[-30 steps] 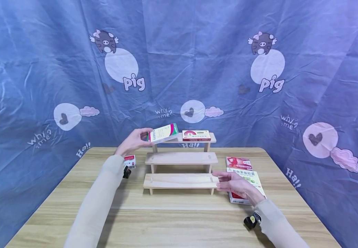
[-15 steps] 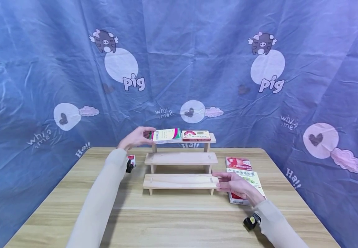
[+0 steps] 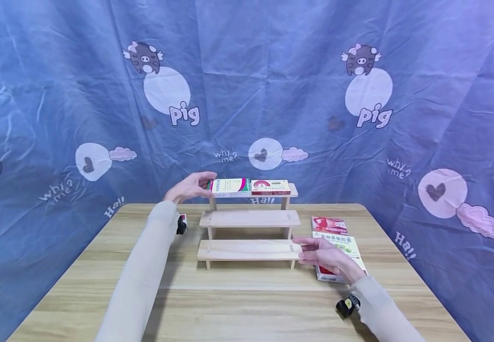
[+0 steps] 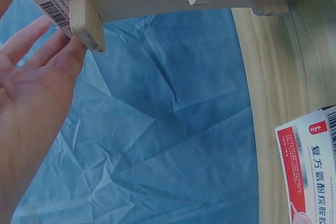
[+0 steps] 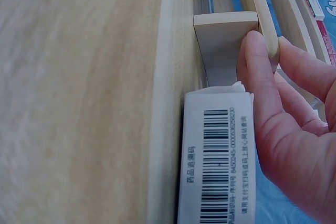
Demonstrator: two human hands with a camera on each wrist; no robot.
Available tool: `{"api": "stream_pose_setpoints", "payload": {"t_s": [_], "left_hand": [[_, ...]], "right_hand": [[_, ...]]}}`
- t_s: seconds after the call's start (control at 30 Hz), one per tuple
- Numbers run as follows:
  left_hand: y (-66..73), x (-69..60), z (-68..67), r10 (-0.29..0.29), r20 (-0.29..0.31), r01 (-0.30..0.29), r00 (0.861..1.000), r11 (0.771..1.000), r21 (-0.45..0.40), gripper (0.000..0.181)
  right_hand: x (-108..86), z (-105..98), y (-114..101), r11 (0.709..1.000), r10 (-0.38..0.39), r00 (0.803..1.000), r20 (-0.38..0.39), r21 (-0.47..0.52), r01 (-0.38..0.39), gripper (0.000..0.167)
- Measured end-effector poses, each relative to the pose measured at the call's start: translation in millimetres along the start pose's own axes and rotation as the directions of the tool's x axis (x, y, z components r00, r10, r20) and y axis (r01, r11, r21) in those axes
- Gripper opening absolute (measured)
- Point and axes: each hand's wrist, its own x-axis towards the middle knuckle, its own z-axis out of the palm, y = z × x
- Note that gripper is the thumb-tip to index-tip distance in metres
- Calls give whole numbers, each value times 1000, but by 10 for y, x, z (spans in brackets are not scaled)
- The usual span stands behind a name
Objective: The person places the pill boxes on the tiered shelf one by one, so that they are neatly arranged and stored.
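Observation:
A three-tier wooden display rack [image 3: 249,219] stands on the table. On its top tier, a white and green medicine box [image 3: 230,185] lies flat at the left, beside a white and red medicine box [image 3: 270,186]. My left hand [image 3: 190,186] holds the left end of the green box; in the left wrist view, fingers [image 4: 44,51] touch that box and the tier's end. My right hand [image 3: 326,254] pinches the right end of the bottom tier, thumb and fingers on either side of the board, as the right wrist view shows.
Several medicine boxes [image 3: 330,225] lie at the table's right, partly behind the right hand; one box end with a barcode [image 5: 216,156] is close below it. Another red and white box [image 4: 310,166] lies left of the rack. A blue curtain [image 3: 247,95] hangs behind.
My left hand has moved right and lowered the tilted green box flat onto the top tier, beside the red one. The right hand has stayed on the bottom tier.

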Motion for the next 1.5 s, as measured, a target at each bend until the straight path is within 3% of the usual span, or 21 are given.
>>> {"api": "stream_pose_setpoints", "payload": {"t_s": [0.2, 0.83, 1.03, 1.5], "left_hand": [[6, 17, 10, -6, 0, 6, 1000, 999, -38, 86], [8, -36, -7, -23, 16, 23, 1000, 999, -22, 87], [9, 2, 6, -13, 14, 13, 1000, 1000, -9, 87], [-22, -13, 18, -32, -35, 31, 999, 999, -27, 89]], "right_hand": [[-3, -10, 4, 1000, -4, 1000, 0, -19, 4, 60], [17, 7, -2, 1000, 2, 1000, 5, 1, -2, 58], [-8, 2, -2, 1000, 0, 1000, -14, -13, 0, 59], [14, -15, 18, 1000, -2, 1000, -4, -7, 2, 56]]}}
